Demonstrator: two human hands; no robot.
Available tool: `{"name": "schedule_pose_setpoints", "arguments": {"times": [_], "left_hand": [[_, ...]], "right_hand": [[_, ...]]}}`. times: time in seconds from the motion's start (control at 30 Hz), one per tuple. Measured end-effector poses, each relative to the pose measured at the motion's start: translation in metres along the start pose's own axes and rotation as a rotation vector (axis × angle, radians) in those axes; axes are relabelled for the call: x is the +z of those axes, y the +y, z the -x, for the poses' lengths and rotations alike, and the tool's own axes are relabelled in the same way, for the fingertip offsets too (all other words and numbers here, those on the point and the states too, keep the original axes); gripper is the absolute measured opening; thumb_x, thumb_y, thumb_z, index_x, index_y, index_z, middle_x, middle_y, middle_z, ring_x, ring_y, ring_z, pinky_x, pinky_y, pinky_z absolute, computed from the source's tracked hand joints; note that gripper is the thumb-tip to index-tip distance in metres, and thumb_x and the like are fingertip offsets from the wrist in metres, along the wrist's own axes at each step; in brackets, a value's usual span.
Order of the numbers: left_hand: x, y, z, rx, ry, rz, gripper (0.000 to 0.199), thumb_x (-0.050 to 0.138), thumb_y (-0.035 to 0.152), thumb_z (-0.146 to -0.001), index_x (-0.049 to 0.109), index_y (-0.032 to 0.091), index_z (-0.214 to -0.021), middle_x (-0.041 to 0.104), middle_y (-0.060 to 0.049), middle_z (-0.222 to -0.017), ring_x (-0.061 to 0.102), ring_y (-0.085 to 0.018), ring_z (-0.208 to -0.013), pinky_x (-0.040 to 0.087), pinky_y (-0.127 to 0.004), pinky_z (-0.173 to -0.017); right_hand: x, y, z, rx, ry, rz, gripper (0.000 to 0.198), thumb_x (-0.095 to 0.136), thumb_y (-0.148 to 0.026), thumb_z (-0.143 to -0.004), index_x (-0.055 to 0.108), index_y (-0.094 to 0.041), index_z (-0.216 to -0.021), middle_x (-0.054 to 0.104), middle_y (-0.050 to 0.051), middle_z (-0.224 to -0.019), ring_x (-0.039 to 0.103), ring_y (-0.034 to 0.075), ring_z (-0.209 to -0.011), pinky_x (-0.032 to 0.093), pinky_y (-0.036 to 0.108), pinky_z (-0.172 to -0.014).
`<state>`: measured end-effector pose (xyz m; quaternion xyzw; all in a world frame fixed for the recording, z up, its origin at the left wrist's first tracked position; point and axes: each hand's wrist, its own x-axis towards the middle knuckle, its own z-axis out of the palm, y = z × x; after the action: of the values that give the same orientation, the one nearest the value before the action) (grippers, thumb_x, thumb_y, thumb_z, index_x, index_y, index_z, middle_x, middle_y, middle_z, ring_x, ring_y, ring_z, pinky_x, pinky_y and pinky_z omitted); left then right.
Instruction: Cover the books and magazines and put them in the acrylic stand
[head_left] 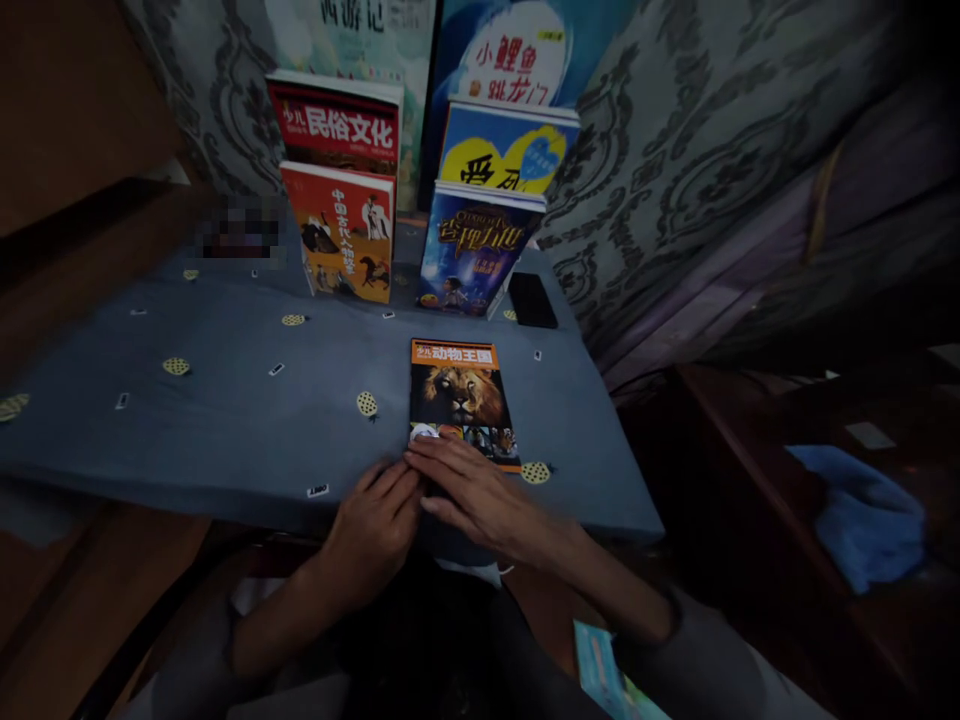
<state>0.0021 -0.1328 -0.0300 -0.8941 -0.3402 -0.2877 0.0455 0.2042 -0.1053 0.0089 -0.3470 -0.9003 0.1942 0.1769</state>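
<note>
Well, judged lion bk (459, 395) light, bendy, prob. slick, best pinched at sides, but couldn't tell L grip (379, 522) or R grip (472, 492) open vs. closed.

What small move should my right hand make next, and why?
I'd probably slide your right hand over to the right edge of the lion-cover book. The book lies flat and closed on the tablecloth, and that hand overlaps its lower left corner in this view, while its right edge shows uncovered, so it looks easier to take hold of there.
</note>
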Motion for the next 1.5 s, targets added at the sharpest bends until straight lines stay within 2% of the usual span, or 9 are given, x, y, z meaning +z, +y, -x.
{"name": "schedule_pose_setpoints", "arguments": {"times": [0.2, 0.33, 0.57, 0.8, 0.93, 1.17, 1.27, 1.4, 1.5], "left_hand": [[-0.003, 0.0, -0.009, -0.025, 0.031, 0.019, 0.027, 0.044, 0.01, -0.099, 0.069, 0.011, -0.109, 0.076, -0.011, -0.109, 0.069, -0.022, -0.108, 0.048, -0.037, -0.093], [-0.003, -0.001, -0.013, -0.032, 0.073, 0.017, 0.027, 0.044, 0.012, -0.1, 0.068, 0.013, -0.113, 0.077, -0.009, -0.115, 0.071, -0.021, -0.105, 0.047, -0.036, -0.089], [-0.003, -0.004, -0.021, -0.039, 0.111, 0.04, 0.026, 0.045, 0.013, -0.099, 0.069, 0.015, -0.108, 0.078, -0.007, -0.109, 0.073, -0.019, -0.097, 0.05, -0.033, -0.081], [-0.001, -0.007, -0.025, -0.031, 0.084, 0.066, 0.023, 0.048, 0.012, -0.095, 0.067, 0.015, -0.109, 0.077, -0.007, -0.102, 0.07, -0.019, -0.089, 0.053, -0.032, -0.075], [-0.004, -0.01, -0.034, -0.026, -0.038, 0.057, 0.027, 0.048, 0.013, -0.095, 0.064, 0.016, -0.117, 0.073, -0.007, -0.099, 0.066, -0.021, -0.082, 0.055, -0.032, -0.069], [-0.001, -0.026, -0.058, -0.012, -0.249, -0.07, 0.03, 0.054, 0.019, -0.096, 0.059, 0.015, -0.125, 0.067, -0.009, -0.108, 0.064, -0.024, -0.096, 0.058, -0.035, -0.077], [0.006, -0.038, -0.067, -0.029, -0.286, -0.1, 0.032, 0.055, 0.023, -0.097, 0.059, 0.016, -0.128, 0.066, -0.01, -0.114, 0.063, -0.024, -0.104, 0.057, -0.038, -0.087], [0.019, -0.06, -0.079, -0.095, -0.311, -0.111, 0.04, 0.059, 0.029, -0.096, 0.057, 0.017, -0.134, 0.062, -0.015, -0.131, 0.06, -0.029, -0.119, 0.053, -0.044, -0.097], [0.032, -0.08, -0.087, -0.155, -0.281, -0.14, 0.045, 0.06, 0.034, -0.096, 0.054, 0.02, -0.138, 0.057, -0.019, -0.14, 0.057, -0.034, -0.127, 0.05, -0.052, -0.099]], "right_hand": [[-0.008, 0.027, -0.023, -0.002, -0.084, -0.023, 0.042, 0.046, -0.036, -0.106, 0.056, -0.02, -0.143, 0.06, 0.009, -0.147, 0.048, 0.021, -0.143, 0.036, 0.048, -0.123], [-0.012, 0.055, -0.043, -0.025, -0.057, 0.003, 0.039, 0.05, -0.034, -0.104, 0.06, -0.022, -0.141, 0.059, 0.009, -0.149, 0.049, 0.022, -0.143, 0.04, 0.048, -0.121], [-0.022, 0.102, -0.082, -0.005, -0.018, 0.073, 0.039, 0.05, -0.03, -0.103, 0.06, -0.023, -0.14, 0.059, 0.01, -0.148, 0.051, 0.023, -0.141, 0.043, 0.049, -0.118], [-0.018, 0.128, -0.098, 0.025, 0.026, 0.118, 0.043, 0.045, -0.031, -0.104, 0.055, -0.023, -0.145, 0.053, 0.011, -0.154, 0.045, 0.024, -0.145, 0.035, 0.052, -0.122], [-0.014, 0.132, -0.096, 0.103, 0.077, 0.173, 0.046, 0.044, -0.031, -0.104, 0.052, -0.021, -0.148, 0.051, 0.013, -0.155, 0.045, 0.026, -0.146, 0.034, 0.056, -0.121], [-0.013, 0.134, -0.072, 0.331, 0.186, 0.242, 0.049, 0.042, -0.033, -0.103, 0.054, -0.008, -0.145, 0.052, 0.021, -0.152, 0.046, 0.032, -0.144, 0.034, 0.057, -0.121], [-0.008, 0.137, -0.055, 0.377, 0.267, 0.226, 0.05, 0.043, -0.033, -0.102, 0.054, -0.006, -0.144, 0.049, 0.024, -0.154, 0.042, 0.034, -0.146, 0.034, 0.06, -0.12], [0.005, 0.136, -0.03, 0.368, 0.394, 0.201, 0.05, 0.044, -0.035, -0.102, 0.05, -0.014, -0.147, 0.047, 0.021, -0.155, 0.038, 0.033, -0.15, 0.037, 0.061, -0.118], [0.011, 0.125, -0.015, 0.396, 0.436, 0.217, 0.048, 0.045, -0.033, -0.101, 0.05, -0.017, -0.146, 0.048, 0.019, -0.155, 0.041, 0.034, -0.147, 0.039, 0.062, -0.117]]}}
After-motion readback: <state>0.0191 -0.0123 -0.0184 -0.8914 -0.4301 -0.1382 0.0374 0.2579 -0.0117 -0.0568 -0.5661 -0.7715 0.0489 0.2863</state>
